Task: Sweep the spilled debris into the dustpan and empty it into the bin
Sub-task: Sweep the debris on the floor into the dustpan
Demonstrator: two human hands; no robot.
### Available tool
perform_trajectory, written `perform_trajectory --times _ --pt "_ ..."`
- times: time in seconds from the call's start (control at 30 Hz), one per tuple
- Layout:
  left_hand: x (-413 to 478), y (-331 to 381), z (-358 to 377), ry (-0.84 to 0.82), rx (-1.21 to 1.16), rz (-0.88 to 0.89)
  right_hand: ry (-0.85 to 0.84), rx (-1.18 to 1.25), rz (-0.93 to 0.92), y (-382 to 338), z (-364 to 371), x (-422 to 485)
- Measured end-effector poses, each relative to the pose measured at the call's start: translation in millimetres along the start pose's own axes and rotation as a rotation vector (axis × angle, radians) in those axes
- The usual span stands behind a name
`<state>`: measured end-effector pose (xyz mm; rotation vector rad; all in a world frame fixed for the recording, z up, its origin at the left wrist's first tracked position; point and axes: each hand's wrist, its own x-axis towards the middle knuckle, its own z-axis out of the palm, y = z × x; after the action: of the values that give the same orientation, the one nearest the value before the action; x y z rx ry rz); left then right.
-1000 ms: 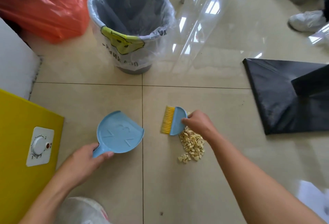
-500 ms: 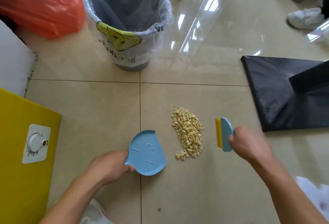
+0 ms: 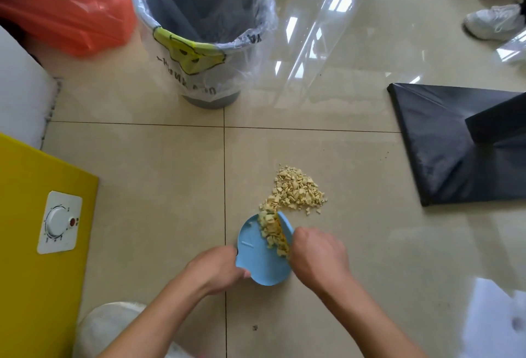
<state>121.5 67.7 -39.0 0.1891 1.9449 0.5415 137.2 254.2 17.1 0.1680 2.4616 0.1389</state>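
Observation:
A pile of pale yellow debris (image 3: 296, 191) lies on the beige floor tile. My left hand (image 3: 216, 268) grips the handle of a light blue dustpan (image 3: 256, 258) that lies flat just below the pile. My right hand (image 3: 317, 256) holds a small blue brush (image 3: 284, 228) with yellow bristles, which is inside the dustpan's mouth with a strip of debris pushed in front of it. The grey bin (image 3: 203, 27), lined with a clear plastic bag, stands at the top, well beyond the pile.
A red plastic bag (image 3: 65, 2) lies left of the bin. A yellow box (image 3: 37, 244) with a white dial is at the left edge. A black base plate (image 3: 455, 144) sits to the right, and someone's white shoe (image 3: 493, 20) at top right.
The dustpan slid right to the lower edge of the pile. The brush came around from the pile's right side and swept part of the debris into the dustpan.

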Motion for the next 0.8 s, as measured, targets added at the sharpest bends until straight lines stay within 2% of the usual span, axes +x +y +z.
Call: perform_trajectory --times 0.2,0.33,0.47,0.67,0.8 --pt "-2 -7 8 0.020 -0.016 -0.003 0.042 0.119 -0.091 7 0 -23" --pt "-6 -16 7 0.017 -0.014 0.009 0.135 0.159 0.061 48 -8 -21" --pt "-7 -30 2 -0.003 -0.020 -0.015 0.117 0.090 0.179 68 -1 -8" --pt "-6 -34 9 -0.005 -0.052 -0.028 0.001 0.100 0.084 15 18 -9" --pt "-5 -33 10 -0.014 -0.044 -0.013 0.073 0.234 0.005 -12 21 -22"
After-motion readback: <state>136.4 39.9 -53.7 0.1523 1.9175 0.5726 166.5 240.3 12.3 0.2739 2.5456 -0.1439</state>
